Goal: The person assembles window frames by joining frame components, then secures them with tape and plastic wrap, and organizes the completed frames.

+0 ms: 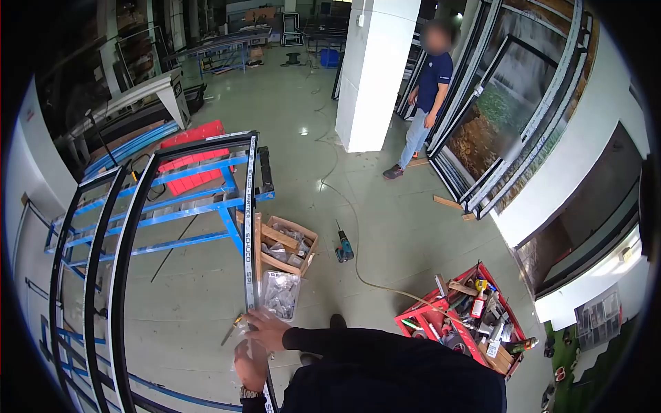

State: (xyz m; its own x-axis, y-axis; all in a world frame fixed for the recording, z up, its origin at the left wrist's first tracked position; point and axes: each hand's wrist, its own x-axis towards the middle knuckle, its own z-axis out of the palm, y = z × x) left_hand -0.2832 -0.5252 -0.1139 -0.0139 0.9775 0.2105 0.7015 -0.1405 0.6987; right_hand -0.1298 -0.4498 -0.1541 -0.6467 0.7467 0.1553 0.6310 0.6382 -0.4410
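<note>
Both my hands meet over the near right bar of a black window frame [249,234], which carries white printed protective tape. My left hand [249,368], with a watch on its wrist, is closed around what looks like a clear plastic bag [256,350]. Just beyond it, my right hand [267,330] has its fingers bent at the bag's upper part, close against the bar. The bag's contents are too small to make out. A thin tool with a yellow part [233,330] appears beside the bar, left of my right hand. Blue trestles [148,221] support the frame.
Beside the frame are a box of packets [310,258] and a clear plastic bin [281,296]. A cordless drill [344,246] and long hose [354,206] lie on the floor. A red toolbox [406,316] sits right. Another person [434,76] stands near stacked frames [475,89].
</note>
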